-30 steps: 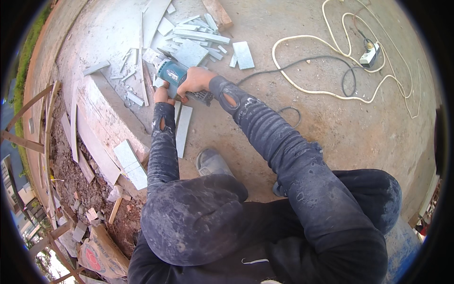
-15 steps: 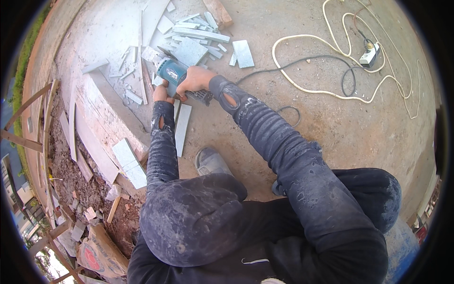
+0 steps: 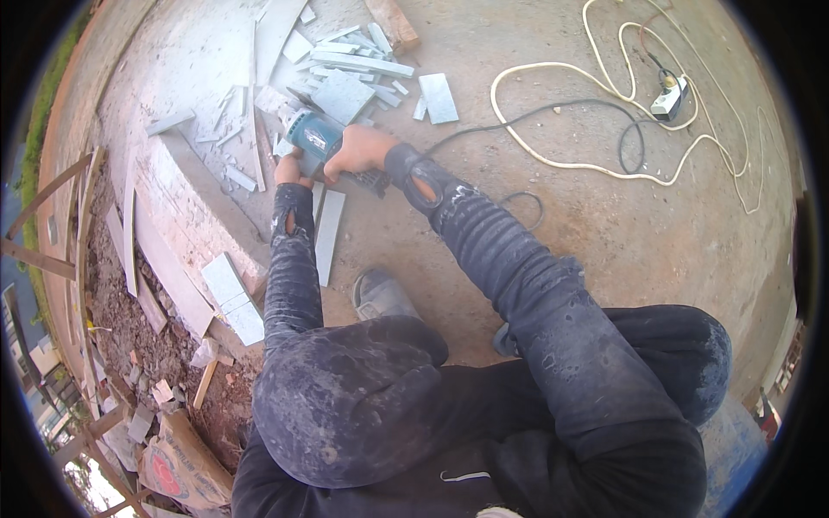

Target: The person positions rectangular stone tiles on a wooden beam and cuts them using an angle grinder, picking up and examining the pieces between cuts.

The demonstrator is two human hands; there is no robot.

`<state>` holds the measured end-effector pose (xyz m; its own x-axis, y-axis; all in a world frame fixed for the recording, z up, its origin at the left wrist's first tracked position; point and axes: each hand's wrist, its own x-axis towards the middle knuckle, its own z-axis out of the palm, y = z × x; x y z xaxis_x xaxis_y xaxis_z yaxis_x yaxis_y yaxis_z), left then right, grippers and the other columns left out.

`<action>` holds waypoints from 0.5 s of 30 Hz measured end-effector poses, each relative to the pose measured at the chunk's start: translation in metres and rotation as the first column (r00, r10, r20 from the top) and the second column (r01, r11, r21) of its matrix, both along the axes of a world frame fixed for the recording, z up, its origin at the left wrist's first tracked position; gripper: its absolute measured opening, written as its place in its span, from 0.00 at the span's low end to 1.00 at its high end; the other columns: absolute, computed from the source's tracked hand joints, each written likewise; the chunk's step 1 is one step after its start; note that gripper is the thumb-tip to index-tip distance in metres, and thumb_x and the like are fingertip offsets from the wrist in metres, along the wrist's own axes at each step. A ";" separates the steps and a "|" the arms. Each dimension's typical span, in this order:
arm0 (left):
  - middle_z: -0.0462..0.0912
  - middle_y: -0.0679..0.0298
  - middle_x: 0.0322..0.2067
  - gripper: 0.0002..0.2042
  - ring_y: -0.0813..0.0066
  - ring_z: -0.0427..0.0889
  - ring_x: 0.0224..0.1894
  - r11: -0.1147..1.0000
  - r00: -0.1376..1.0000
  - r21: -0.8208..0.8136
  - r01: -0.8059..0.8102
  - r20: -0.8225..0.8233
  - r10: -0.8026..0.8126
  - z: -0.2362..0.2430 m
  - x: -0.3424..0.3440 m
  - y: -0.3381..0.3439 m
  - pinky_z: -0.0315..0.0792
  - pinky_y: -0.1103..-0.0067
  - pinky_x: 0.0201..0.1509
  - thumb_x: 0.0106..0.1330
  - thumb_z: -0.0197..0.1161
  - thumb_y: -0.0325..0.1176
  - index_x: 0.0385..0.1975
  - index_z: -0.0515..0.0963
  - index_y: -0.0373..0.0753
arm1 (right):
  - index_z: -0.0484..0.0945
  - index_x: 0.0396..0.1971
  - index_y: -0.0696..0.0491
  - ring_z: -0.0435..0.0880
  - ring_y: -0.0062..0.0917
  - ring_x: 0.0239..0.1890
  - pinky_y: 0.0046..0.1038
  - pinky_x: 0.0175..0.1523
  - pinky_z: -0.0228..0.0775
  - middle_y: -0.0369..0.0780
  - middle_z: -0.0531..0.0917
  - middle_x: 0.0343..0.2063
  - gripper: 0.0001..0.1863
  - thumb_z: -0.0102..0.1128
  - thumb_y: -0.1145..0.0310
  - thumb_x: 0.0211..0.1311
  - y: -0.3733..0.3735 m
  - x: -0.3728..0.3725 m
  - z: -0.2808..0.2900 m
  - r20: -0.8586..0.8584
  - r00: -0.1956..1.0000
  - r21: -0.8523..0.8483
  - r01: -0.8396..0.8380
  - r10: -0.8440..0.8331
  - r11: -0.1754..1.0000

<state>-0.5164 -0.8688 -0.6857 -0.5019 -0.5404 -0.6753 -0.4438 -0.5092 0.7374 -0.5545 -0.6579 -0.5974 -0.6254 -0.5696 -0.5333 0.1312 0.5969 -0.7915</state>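
Note:
My right hand (image 3: 354, 151) grips a teal power cutter (image 3: 313, 134) by its body; the cutter's pale guarded head points up-left into a whitish, dusty patch. Just below the head, my left hand (image 3: 292, 168) is closed on a small pale tile piece (image 3: 281, 146), partly hidden by fingers and tool. Beyond them lies a heap of cut light-grey tile strips and pieces (image 3: 342, 95). Narrow strips (image 3: 330, 237) lie beneath my hands, near my shoe (image 3: 380, 295). A dark cable runs from the tool rightward across the concrete.
A concrete block (image 3: 203, 203) is at my left, with a tile (image 3: 231, 298) on it. Further left are rubble, boards (image 3: 47, 257) and a torn sack (image 3: 181, 466). At right, cream cable loops (image 3: 570, 160) surround a power strip (image 3: 668, 101). A wooden block (image 3: 389, 26) lies behind the offcuts.
The whole view has shifted slightly. My hands and the cutter keep nearly the same place and grip, and the area around the cutter's head looks hazier.

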 end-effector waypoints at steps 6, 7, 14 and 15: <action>0.77 0.48 0.48 0.16 0.53 0.80 0.48 1.000 0.999 0.004 0.000 -0.032 0.000 -0.004 -0.002 -0.006 0.75 0.62 0.51 0.65 0.52 0.26 0.51 0.70 0.26 | 0.82 0.28 0.68 0.84 0.36 0.29 0.29 0.35 0.75 0.50 0.84 0.28 0.30 0.73 0.56 0.27 0.000 0.003 -0.001 -0.010 1.000 -0.009 -0.001 0.001 1.000; 0.77 0.47 0.48 0.16 0.53 0.80 0.48 1.000 0.999 0.007 -0.001 -0.039 0.002 -0.003 -0.001 -0.003 0.75 0.62 0.52 0.65 0.52 0.27 0.51 0.70 0.26 | 0.82 0.27 0.68 0.84 0.36 0.29 0.29 0.35 0.75 0.50 0.84 0.28 0.30 0.73 0.56 0.27 0.001 0.003 -0.003 -0.015 1.000 -0.006 0.000 0.000 1.000; 0.78 0.48 0.48 0.16 0.54 0.81 0.47 0.999 0.999 -0.035 0.029 0.033 -0.028 0.000 -0.003 0.001 0.75 0.63 0.51 0.66 0.51 0.29 0.51 0.71 0.27 | 0.82 0.28 0.68 0.84 0.35 0.29 0.29 0.35 0.75 0.50 0.84 0.29 0.30 0.73 0.56 0.26 -0.002 0.001 -0.008 -0.010 1.000 0.028 0.002 -0.002 1.000; 0.79 0.49 0.48 0.16 0.55 0.81 0.47 1.000 1.000 -0.023 0.019 0.023 -0.018 -0.002 -0.003 0.000 0.75 0.63 0.51 0.66 0.52 0.29 0.50 0.71 0.27 | 0.82 0.28 0.68 0.84 0.36 0.29 0.29 0.35 0.75 0.50 0.84 0.29 0.31 0.73 0.56 0.26 -0.002 0.001 -0.008 -0.007 1.000 0.028 -0.001 0.001 1.000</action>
